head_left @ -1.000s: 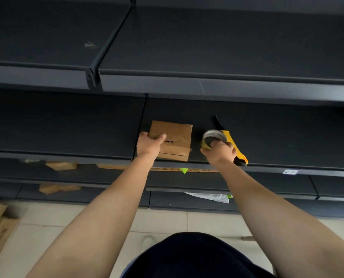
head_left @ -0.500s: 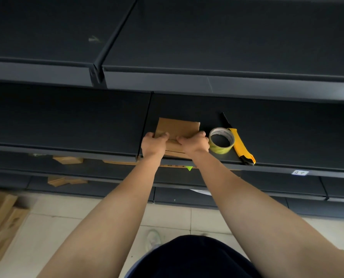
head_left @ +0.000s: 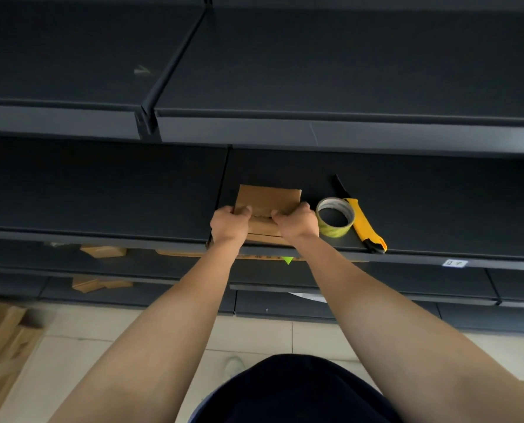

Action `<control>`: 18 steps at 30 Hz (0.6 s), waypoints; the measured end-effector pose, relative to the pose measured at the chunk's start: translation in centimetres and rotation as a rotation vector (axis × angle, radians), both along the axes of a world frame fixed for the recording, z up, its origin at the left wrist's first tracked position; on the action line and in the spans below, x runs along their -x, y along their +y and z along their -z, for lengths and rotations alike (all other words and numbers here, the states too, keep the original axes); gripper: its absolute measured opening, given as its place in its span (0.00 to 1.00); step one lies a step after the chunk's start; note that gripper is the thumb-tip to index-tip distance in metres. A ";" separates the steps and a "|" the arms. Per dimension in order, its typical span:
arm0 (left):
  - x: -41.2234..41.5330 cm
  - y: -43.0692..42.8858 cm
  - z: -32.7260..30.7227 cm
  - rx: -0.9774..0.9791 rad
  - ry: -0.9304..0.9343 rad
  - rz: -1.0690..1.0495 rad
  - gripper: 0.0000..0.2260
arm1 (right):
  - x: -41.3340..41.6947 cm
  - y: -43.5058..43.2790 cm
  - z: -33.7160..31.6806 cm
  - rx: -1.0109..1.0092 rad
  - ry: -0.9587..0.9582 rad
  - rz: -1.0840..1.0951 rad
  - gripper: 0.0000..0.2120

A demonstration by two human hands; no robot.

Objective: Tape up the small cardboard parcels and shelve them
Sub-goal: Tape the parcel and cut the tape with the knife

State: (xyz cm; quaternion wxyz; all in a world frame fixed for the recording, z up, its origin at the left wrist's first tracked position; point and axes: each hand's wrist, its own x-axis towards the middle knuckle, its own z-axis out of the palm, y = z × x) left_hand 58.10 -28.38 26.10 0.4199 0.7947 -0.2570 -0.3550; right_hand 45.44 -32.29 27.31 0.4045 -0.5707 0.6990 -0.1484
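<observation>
Head view shows a flat brown cardboard parcel (head_left: 269,196).

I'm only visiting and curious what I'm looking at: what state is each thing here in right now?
cardboard parcel: lying flat at the front of the shelf, held from both sides.
left hand: grips the parcel's left edge.
right hand: grips the parcel's right edge.
tape roll: lying flat, hole up, untouched.
utility knife: lying beside the roll, untouched; blade seems extended.
</observation>
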 end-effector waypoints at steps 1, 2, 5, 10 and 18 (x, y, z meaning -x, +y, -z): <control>0.0 0.0 0.0 -0.010 -0.005 0.009 0.12 | 0.5 0.0 -0.1 0.005 -0.026 -0.004 0.26; -0.2 0.0 0.0 -0.018 -0.002 0.016 0.15 | 1.2 0.0 -0.1 0.029 -0.058 0.002 0.23; -0.3 0.0 -0.2 -0.031 0.060 0.011 0.23 | 3.7 0.0 0.2 0.199 -0.007 0.053 0.18; 0.3 0.1 -0.2 -0.036 0.073 0.014 0.26 | 6.3 -0.2 1.7 0.130 0.319 0.019 0.20; 1.2 0.2 -0.5 -0.044 0.033 0.001 0.31 | 8.1 0.3 2.3 0.181 0.474 -0.101 0.15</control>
